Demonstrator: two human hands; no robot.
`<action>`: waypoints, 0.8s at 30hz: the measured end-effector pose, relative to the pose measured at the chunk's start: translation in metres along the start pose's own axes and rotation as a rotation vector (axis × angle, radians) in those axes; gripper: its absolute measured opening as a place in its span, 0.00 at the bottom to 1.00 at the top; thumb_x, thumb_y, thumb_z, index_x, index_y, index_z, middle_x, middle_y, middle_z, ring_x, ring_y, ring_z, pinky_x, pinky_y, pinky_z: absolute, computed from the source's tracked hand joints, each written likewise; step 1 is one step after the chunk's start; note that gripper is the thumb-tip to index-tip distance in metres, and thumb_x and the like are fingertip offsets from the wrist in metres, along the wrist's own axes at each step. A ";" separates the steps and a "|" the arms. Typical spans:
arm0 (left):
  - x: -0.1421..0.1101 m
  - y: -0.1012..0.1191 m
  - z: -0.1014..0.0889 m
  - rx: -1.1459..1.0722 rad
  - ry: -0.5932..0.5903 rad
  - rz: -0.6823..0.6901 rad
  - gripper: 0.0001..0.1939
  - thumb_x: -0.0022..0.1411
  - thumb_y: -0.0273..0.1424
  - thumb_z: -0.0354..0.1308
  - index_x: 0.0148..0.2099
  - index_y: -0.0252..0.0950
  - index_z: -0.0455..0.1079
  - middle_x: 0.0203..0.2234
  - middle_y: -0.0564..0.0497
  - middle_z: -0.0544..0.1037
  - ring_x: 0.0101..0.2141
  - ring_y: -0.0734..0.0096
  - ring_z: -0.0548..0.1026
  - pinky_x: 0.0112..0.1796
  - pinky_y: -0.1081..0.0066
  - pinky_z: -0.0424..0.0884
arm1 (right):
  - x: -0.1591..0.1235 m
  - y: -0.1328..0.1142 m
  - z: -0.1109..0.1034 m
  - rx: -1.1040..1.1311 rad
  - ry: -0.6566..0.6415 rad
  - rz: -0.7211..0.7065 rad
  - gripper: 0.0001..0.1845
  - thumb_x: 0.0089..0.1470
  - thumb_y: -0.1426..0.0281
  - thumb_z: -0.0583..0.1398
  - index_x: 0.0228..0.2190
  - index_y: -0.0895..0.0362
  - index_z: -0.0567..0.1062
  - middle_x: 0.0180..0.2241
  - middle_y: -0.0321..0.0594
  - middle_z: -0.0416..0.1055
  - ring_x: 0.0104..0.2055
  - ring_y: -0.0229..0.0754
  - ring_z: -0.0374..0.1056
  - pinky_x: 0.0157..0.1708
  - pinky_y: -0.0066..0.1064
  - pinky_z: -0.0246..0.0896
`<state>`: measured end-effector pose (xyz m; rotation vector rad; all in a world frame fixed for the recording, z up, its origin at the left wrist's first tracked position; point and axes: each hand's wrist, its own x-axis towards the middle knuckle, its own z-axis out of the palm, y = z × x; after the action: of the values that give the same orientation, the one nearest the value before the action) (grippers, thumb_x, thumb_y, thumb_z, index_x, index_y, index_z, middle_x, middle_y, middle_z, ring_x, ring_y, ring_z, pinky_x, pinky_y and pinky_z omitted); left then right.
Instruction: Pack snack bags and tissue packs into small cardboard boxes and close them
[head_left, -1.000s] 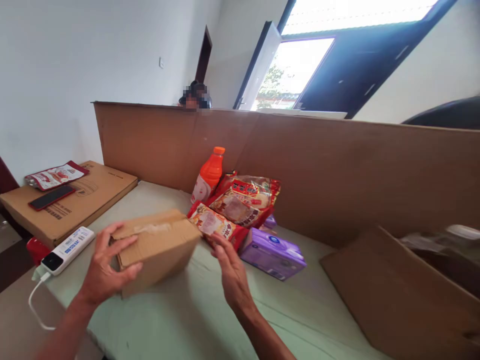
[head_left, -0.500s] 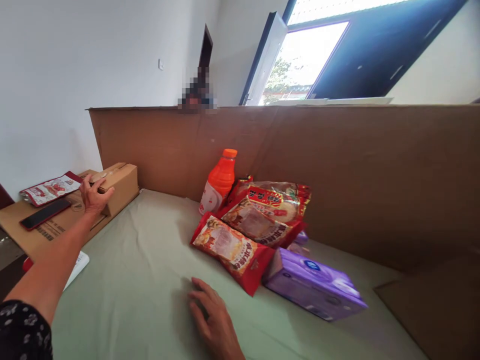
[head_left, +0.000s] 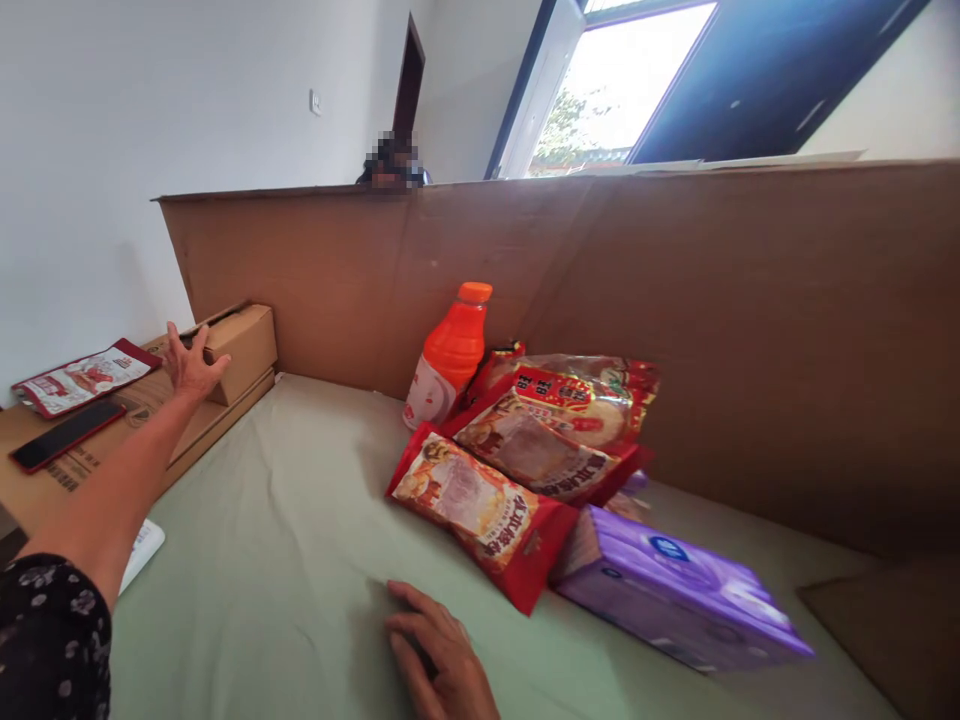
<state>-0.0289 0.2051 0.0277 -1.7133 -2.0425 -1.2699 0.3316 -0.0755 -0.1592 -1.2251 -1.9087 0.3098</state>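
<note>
At the left, my left hand (head_left: 193, 362) reaches to a small brown cardboard box (head_left: 251, 350), fingers spread at its near end; whether the fingertips touch it I cannot tell. A dark gap shows along the top of the box. My right hand (head_left: 446, 655) hovers over or rests on the pale green cloth (head_left: 300, 560), holding nothing, fingers loosely bent and apart. Beyond it lie two red snack packets, the nearer packet (head_left: 480, 505) and the farther packet (head_left: 536, 440). A purple tissue pack (head_left: 675, 590) lies to their right.
An orange bottle (head_left: 450, 345) leans beside a clear-and-red rice cracker bag (head_left: 600, 400). A cardboard wall (head_left: 750, 330) runs along the back. A phone (head_left: 67, 435) and a red-and-white pouch (head_left: 90, 375) lie on a flat carton (head_left: 112, 470). A person's head shows beyond the wall.
The view has shifted a little. My left hand's fingers are spread wider at the box, and a dark gap now shows along its top. My right hand stays low over the cloth.
</note>
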 end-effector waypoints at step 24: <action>-0.366 0.145 -0.008 0.040 -0.714 0.906 0.28 0.66 0.43 0.52 0.63 0.37 0.69 0.64 0.36 0.67 0.65 0.43 0.62 0.61 0.42 0.57 | 0.018 -0.006 -0.191 -0.368 0.351 0.231 0.21 0.55 0.71 0.59 0.51 0.54 0.75 0.59 0.47 0.70 0.63 0.49 0.61 0.62 0.44 0.51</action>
<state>0.2107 -0.0677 -0.1262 -2.8226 -1.1320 -0.3393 0.4670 -0.1042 -0.0265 -1.6275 -1.5620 -0.1422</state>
